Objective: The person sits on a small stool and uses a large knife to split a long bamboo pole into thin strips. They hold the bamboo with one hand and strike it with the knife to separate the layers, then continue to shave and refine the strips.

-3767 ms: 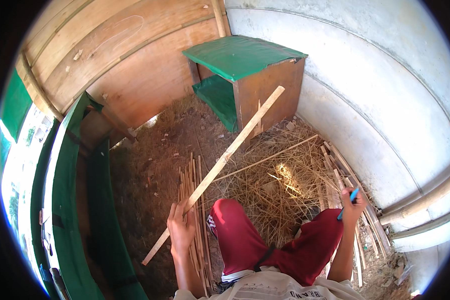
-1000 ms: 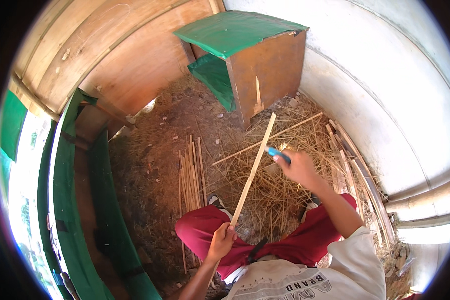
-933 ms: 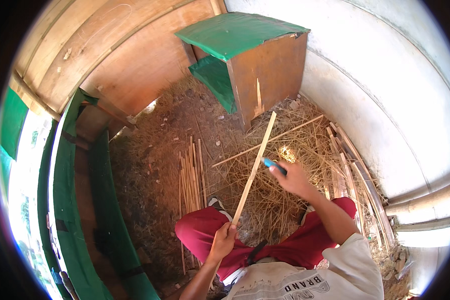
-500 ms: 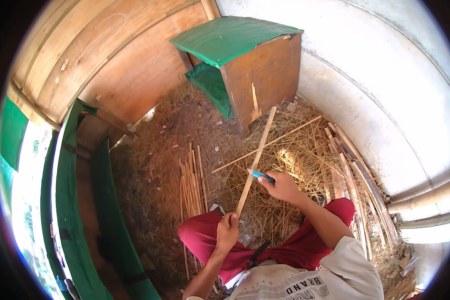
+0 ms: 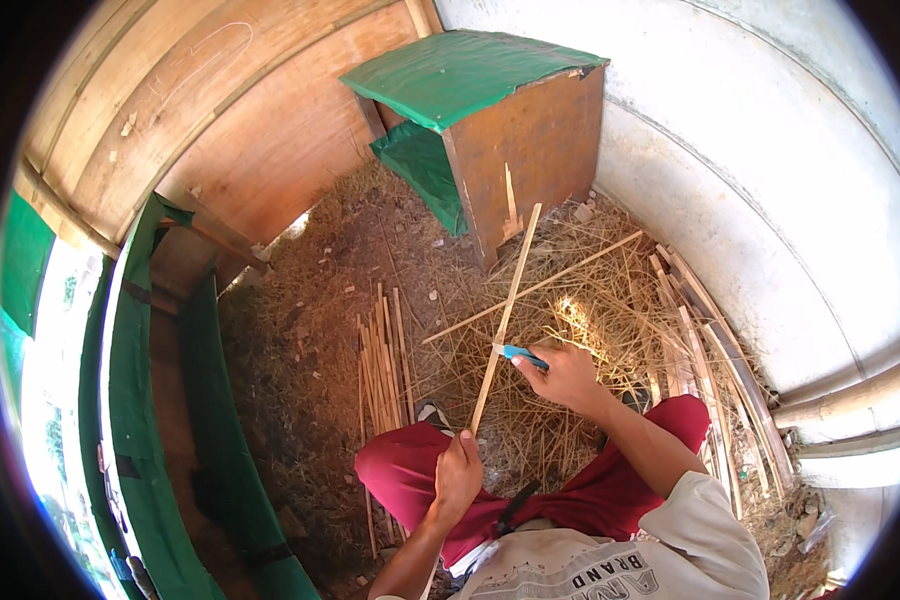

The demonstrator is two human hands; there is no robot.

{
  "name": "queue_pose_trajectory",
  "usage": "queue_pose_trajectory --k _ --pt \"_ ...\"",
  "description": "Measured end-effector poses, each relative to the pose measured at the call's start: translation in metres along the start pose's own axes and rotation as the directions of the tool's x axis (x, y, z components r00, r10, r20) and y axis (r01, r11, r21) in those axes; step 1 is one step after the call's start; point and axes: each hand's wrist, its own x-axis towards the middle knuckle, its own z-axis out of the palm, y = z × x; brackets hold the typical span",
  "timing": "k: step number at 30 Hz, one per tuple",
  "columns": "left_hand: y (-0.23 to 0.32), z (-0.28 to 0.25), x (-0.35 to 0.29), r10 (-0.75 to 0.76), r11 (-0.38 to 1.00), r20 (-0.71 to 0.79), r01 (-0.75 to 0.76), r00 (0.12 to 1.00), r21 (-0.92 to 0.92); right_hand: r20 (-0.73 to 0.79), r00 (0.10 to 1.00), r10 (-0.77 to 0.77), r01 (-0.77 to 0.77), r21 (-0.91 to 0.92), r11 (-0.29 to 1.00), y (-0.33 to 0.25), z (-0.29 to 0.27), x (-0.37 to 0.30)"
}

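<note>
My left hand (image 5: 458, 472) is closed round the near end of a thin bamboo strip (image 5: 516, 280), which slants up and away from me. In my closed right hand (image 5: 560, 372) is a blue-handled utility knife (image 5: 523, 354). Its blade meets the strip at about mid-length, where the exact contact is too small to make out. The strip's far end hangs free in the air, in front of a brown wooden cabinet (image 5: 530, 140). Beneath both hands, the ground is strewn with straw-like shavings (image 5: 530, 430).
A bundle of thin strips (image 5: 378, 360) lies left of my knees, and longer split pieces (image 5: 715, 370) lie along the right wall. One loose strip (image 5: 570, 285) rests across the shavings. Green-covered shelving (image 5: 150, 400) stands at the left; a white wall (image 5: 730, 150) curves along the right.
The bamboo strip's far end has swung slightly left and up, seeming narrower. My right hand and the knife have shifted slightly nearer; my left hand has barely moved.
</note>
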Motion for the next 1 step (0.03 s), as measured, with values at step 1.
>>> queue_pose_trajectory --k 1 --pt "-0.0012 -0.0003 -0.0001 -0.023 0.999 0.009 0.022 1.0 0.024 0.0 1.0 0.0 0.0 0.0 1.0 0.0001 0.0001 0.0002"
